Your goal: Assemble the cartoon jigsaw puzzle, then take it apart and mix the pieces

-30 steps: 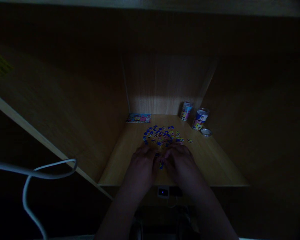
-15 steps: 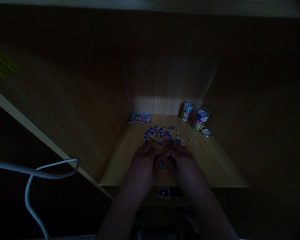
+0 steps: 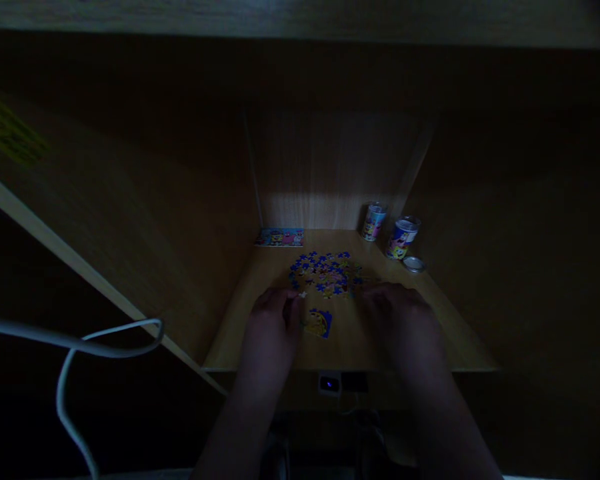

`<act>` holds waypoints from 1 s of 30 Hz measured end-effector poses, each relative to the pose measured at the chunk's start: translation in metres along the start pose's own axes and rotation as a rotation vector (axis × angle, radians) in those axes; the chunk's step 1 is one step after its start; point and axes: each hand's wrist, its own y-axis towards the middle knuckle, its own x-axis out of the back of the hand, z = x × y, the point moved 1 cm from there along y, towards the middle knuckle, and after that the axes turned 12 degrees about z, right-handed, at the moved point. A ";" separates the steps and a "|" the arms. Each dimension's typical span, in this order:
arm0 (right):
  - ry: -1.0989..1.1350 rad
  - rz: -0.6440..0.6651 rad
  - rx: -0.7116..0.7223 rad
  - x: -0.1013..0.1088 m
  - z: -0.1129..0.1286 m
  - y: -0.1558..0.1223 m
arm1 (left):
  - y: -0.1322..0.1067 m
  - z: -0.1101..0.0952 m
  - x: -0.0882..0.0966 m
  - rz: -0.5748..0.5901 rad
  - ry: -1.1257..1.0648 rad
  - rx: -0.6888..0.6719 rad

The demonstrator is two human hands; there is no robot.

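Note:
My left hand (image 3: pixel 273 327) pinches a small light jigsaw piece (image 3: pixel 303 294) between thumb and fingertips, at the near left of a loose heap of jigsaw pieces (image 3: pixel 325 273). Close to its right on the wood lies a small joined section of puzzle (image 3: pixel 317 323), yellow and blue. My right hand (image 3: pixel 405 320) is beside the heap's near right edge, its fingers stretched left and somewhat apart. I make out nothing in it, though dim light and blur hide detail at its fingertips.
A picture strip (image 3: pixel 280 237) lies at the back left. Two cartoon-printed cans, a smaller one (image 3: pixel 373 222) and a larger one (image 3: pixel 402 239), stand at the back right by a round metal lid (image 3: pixel 414 265). Wooden panels enclose the board; a white cable (image 3: pixel 115 347) hangs at left.
My hands have parted from above the joined puzzle section, uncovering it. The left now shows a piece in its fingertips; the right has moved right, beside the heap.

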 end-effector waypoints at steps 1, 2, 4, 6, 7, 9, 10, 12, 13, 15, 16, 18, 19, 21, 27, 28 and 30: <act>-0.053 0.000 -0.034 0.005 -0.010 0.000 | 0.000 0.000 0.001 -0.011 0.025 0.001; -0.107 0.012 -0.076 0.008 -0.021 -0.001 | -0.001 0.000 0.003 -0.019 0.066 -0.002; -0.191 0.061 -0.163 0.013 -0.038 -0.002 | -0.001 -0.002 0.005 -0.015 0.182 -0.017; -0.228 0.109 -0.236 0.015 -0.048 -0.004 | -0.001 -0.004 0.009 0.015 0.316 -0.027; -0.237 0.126 -0.257 0.015 -0.050 -0.004 | -0.001 -0.004 0.011 0.035 0.377 -0.028; -0.250 0.148 -0.270 0.014 -0.049 -0.005 | -0.001 -0.002 0.016 0.076 0.480 -0.018; -0.259 0.157 -0.265 0.013 -0.048 -0.005 | 0.000 0.000 0.019 0.095 0.524 -0.008; -0.268 0.183 -0.235 0.012 -0.043 -0.003 | 0.000 0.004 0.023 0.131 0.584 0.024; -0.267 0.189 -0.211 0.011 -0.041 -0.003 | 0.001 0.006 0.025 0.146 0.596 0.041; -0.257 0.185 -0.160 0.010 -0.037 -0.002 | 0.002 0.010 0.026 0.166 0.585 0.068; -0.252 0.177 -0.136 0.009 -0.034 -0.001 | 0.002 0.011 0.026 0.172 0.569 0.073; -0.246 0.151 -0.097 0.006 -0.030 0.000 | 0.003 0.013 0.025 0.180 0.537 0.069; -0.246 0.136 -0.080 0.005 -0.029 0.000 | 0.003 0.014 0.024 0.184 0.525 0.064; -0.250 0.108 -0.057 0.001 -0.026 0.000 | 0.003 0.017 0.023 0.196 0.508 0.049; -0.191 0.033 -0.002 -0.005 -0.016 0.000 | 0.002 0.020 0.018 0.207 0.469 -0.016; -0.161 0.029 0.038 -0.006 -0.011 -0.001 | 0.001 0.020 0.018 0.200 0.438 -0.032; -0.106 0.043 0.140 -0.009 0.003 -0.003 | 0.000 0.018 0.017 0.215 0.339 -0.097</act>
